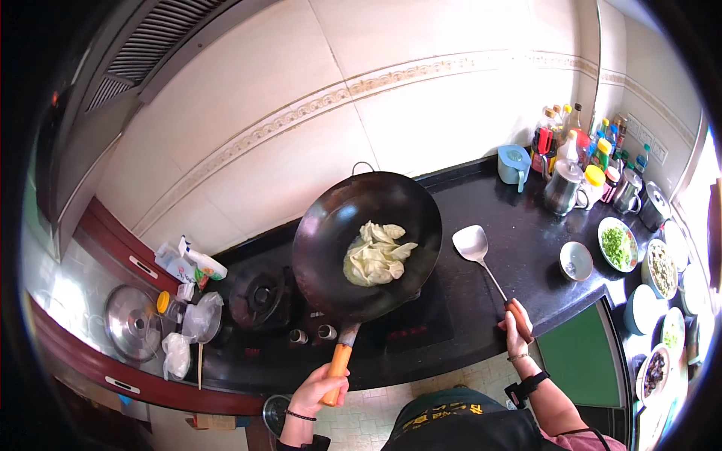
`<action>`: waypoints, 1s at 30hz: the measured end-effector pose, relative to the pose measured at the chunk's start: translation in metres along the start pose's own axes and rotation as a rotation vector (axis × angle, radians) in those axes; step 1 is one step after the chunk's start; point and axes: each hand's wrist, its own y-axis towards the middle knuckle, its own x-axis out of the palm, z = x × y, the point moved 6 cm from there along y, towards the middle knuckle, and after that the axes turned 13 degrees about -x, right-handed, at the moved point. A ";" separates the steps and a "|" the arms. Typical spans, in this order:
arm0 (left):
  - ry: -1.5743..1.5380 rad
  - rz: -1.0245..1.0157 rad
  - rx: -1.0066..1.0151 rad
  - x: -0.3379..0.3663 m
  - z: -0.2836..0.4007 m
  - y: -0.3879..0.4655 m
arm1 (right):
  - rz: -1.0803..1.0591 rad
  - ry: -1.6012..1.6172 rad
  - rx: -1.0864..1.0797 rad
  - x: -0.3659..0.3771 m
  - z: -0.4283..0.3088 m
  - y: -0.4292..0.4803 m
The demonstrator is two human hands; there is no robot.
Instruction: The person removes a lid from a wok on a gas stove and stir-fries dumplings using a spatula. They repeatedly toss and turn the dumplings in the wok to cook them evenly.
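My left hand [317, 389] grips the wooden handle [339, 369] of a dark iron wok [321, 242]. The wok is tilted over the right side of the stove, its bowl facing me. Inside it lies a heap of pale folded dumplings [379, 256], with a little liquid around their lower left edge. Farther right, my right hand [516, 332] holds a metal spatula [471, 243] by its brown handle. The spatula's blade is to the right of the wok, apart from it and above the black countertop.
A second burner [259, 296] and two control knobs [313, 335] are left of the wok. A pot lid [134, 322] lies farther left. Bottles, a steel kettle [562, 189] and a blue jug [514, 166] line the back right. A small bowl [576, 261] and chopped greens [616, 243] are at right.
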 end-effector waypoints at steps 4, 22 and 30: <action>-0.002 -0.009 -0.016 -0.008 -0.007 0.003 | -0.020 0.001 -0.028 0.002 -0.002 -0.003; -0.111 -0.174 -0.010 -0.005 -0.004 0.007 | 0.057 -0.079 0.086 0.000 0.008 0.001; -0.183 -0.176 -0.029 -0.004 -0.006 0.006 | 0.055 -0.065 0.090 0.001 0.011 0.001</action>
